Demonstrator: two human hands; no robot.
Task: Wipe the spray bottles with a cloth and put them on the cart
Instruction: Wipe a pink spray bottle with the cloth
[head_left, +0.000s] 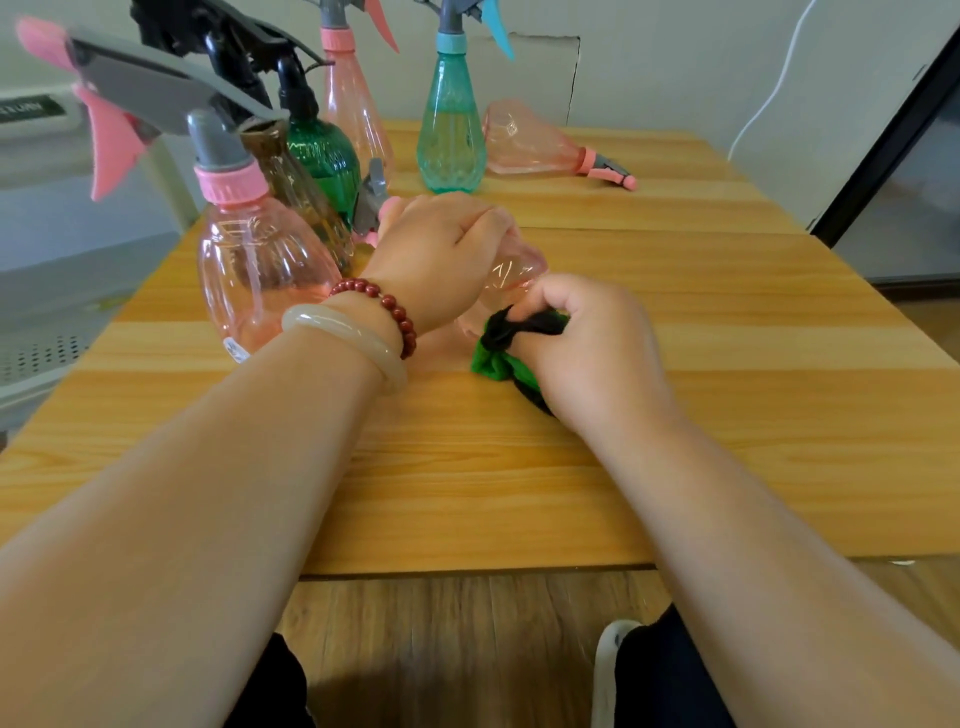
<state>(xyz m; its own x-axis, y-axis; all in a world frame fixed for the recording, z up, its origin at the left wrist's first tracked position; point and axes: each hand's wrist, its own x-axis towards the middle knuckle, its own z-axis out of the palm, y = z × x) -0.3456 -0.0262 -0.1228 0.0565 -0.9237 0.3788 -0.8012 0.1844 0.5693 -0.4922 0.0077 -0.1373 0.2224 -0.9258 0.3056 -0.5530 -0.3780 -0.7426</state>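
One pink spray bottle (511, 273) lies on its side on the tabletop (675, 467), in front of the teal bottle (451, 135) and nearer us. Our left hand (441, 249) wraps it toward the neck, fingers (488, 223) curled round it. Our right hand (587, 343) is bunched tight on the green-and-black cloth (493, 361), pressed at the bottle's base.

We judge the bottle light, thin-walled and smooth, so it may slip or dent under a hard squeeze. The neck below the trigger seems the surest hold.

Our hands hide most of its body, and its spray head (371, 200) shows only partly, left of the teal bottle's foot. It looks empty, though we cannot be sure. No cart is in view.
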